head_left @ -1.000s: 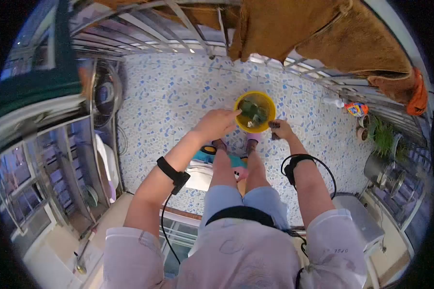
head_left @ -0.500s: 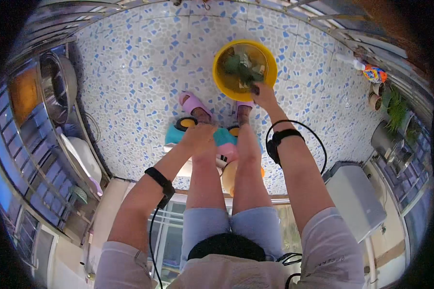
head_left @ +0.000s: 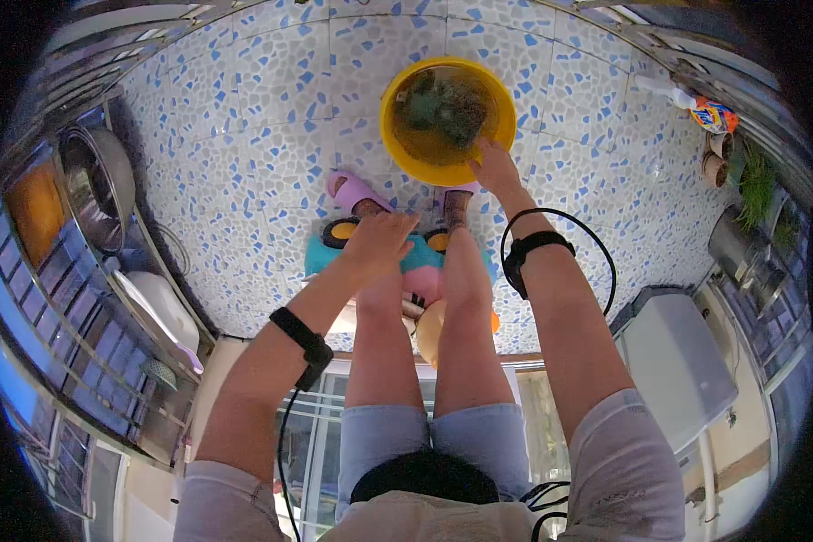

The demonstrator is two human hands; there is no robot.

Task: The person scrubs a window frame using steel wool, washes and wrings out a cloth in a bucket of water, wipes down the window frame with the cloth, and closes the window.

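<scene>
My right hand [head_left: 494, 169] reaches over the near right rim of a round yellow basin [head_left: 389, 135]. Its thumb and fingers are apart, with nothing visible between them. The fingertips are close to a dark green, cloth-like mass [head_left: 443, 108] lying in murky water in the basin; whether they touch it I cannot tell. Over my left knee, my left hand [head_left: 379, 242] is open, its fingers stretched out to the right, holding nothing.
A teal and pink toy-like seat [head_left: 420, 273] with black-and-yellow wheels is beneath my legs. Pink slippers [head_left: 357, 191] are on my feet, close to the basin. Metal shelving with a large pan [head_left: 113, 185] stands left. A grey-white box-shaped appliance [head_left: 682, 361] and potted plants [head_left: 754, 190] are right.
Something dark between my right fingers earlier is no longer seen there. The dark mass has shifted and looks more compact. My left hand has lifted and its fingers have extended. The view has shifted slightly.
</scene>
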